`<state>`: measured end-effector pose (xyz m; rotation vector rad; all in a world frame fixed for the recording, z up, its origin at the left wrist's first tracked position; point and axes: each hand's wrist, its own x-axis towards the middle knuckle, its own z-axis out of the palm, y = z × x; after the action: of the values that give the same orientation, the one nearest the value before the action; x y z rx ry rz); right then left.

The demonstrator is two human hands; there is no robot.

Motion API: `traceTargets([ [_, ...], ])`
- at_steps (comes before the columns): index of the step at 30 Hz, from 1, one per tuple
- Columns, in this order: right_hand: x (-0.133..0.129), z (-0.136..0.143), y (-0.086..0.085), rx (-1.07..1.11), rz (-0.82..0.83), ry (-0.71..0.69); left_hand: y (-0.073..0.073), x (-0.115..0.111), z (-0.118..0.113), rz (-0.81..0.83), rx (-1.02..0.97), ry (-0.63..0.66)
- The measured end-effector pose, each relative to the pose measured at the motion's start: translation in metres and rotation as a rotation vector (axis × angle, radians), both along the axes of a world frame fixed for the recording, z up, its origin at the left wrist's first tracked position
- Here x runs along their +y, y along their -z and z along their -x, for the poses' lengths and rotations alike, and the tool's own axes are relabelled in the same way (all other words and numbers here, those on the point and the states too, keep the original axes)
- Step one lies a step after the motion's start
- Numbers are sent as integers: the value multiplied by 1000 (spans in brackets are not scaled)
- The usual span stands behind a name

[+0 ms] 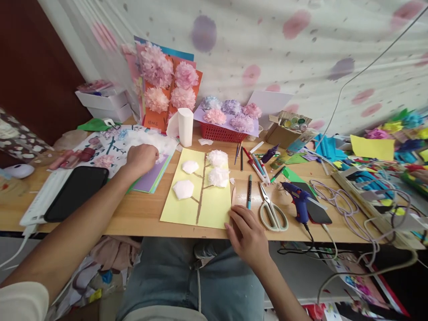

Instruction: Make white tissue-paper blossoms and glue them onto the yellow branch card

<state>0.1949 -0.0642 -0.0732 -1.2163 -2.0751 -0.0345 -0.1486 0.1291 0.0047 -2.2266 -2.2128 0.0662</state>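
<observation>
We have the yellow paper sheet (pixel 180 207) flat on the light wooden table (pixel 123 223), in front of us, with a brown branching stem on it; at the right-hand branches sit two fluffy white tufts (pixel 218 168), while the left-hand ones carry two smooth white paper shapes (pixel 183 189) with no fluff showing; we judge the surface about half filled out, the left side being the plainer; our left hand (pixel 142 159) is curled at the loose white fluff pile (pixel 163 141), and we cannot tell whether its fingers pinch any; our right hand (pixel 249 234) lies loosely open at the sheet's near right corner, its fingers by a pale flat stick (pixel 233 195); close on that side are a teal marker (pixel 249 191), white-handled scissors (pixel 272 214) and a blue glue gun (pixel 299 200), whose black cord could snag a reaching arm; beyond the sheet stand a white paper roll (pixel 185 127) and a red plastic basket (pixel 220 133), topped with pastel tissue flowers (pixel 230 107)
</observation>
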Motion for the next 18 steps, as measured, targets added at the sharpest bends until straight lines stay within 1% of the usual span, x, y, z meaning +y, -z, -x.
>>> traceTargets([
  [3, 0, 1, -2, 12, 21, 0, 0, -1, -1, 3, -11, -12],
  [7, 0, 3, -4, 17, 15, 7, 1, 0, 1, -4, -15, 4],
  [12, 0, 4, -4, 23, 0, 10, 5, 10, 9, -32, -49, -19],
  [15, 2, 4, -3, 37, -18, 12, 8, 21, 19, -47, -141, -38],
  [18, 4, 4, -1, 43, -42, 6, 10, 30, 29, -56, -288, -12],
])
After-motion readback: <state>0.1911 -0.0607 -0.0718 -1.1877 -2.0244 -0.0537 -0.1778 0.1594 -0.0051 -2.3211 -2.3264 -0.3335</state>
